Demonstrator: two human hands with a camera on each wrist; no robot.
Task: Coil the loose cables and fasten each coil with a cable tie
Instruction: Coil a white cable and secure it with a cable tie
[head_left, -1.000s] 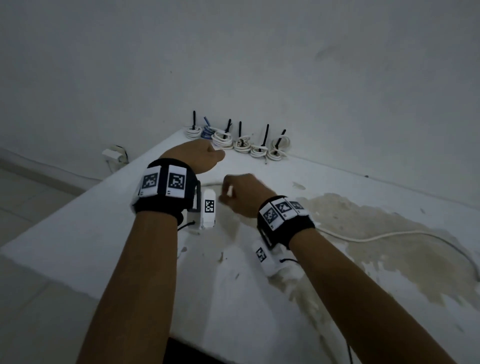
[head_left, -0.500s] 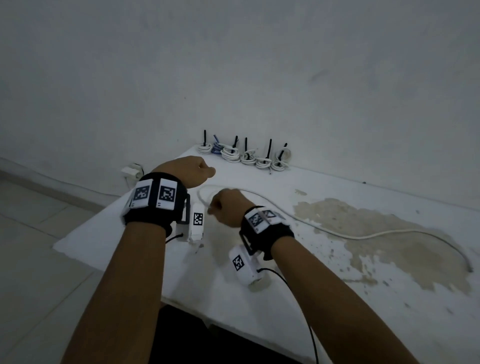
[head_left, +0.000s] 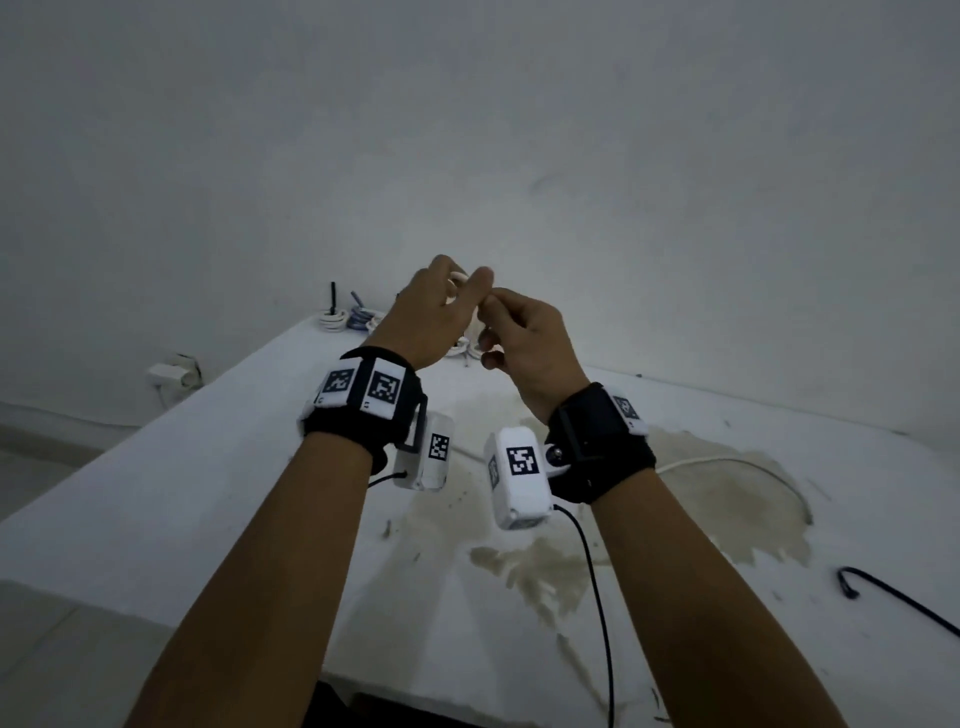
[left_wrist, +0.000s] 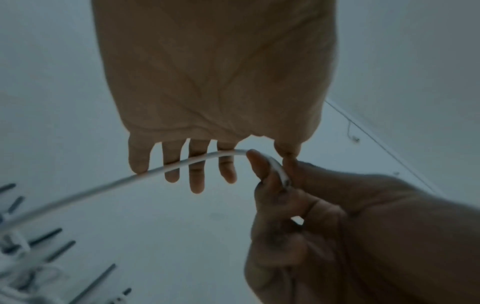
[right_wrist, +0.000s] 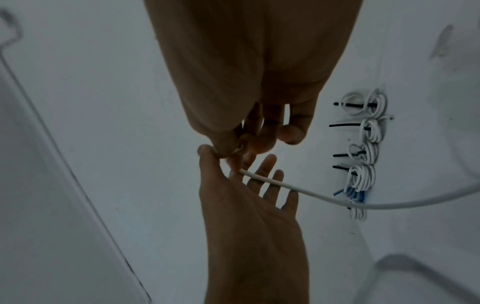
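A loose white cable lies in an arc on the stained white table, and its end is lifted into the air. My right hand pinches that end between thumb and forefinger. My left hand is beside it with straight, spread fingers. The cable lies across those fingers and trails down to the table. The left thumb tip touches the right hand at the pinch. Several coils tied with black ties stand in a row by the wall.
A black cable lies near the table's right side. A white wall socket sits beyond the left edge. A brownish stain covers the table's middle. Black leads hang from the wrist cameras above the front edge.
Both hands rose from the table toward the wall, carrying the white cable's end up. The left hand went from curled to straight fingers. The head camera tilted up.
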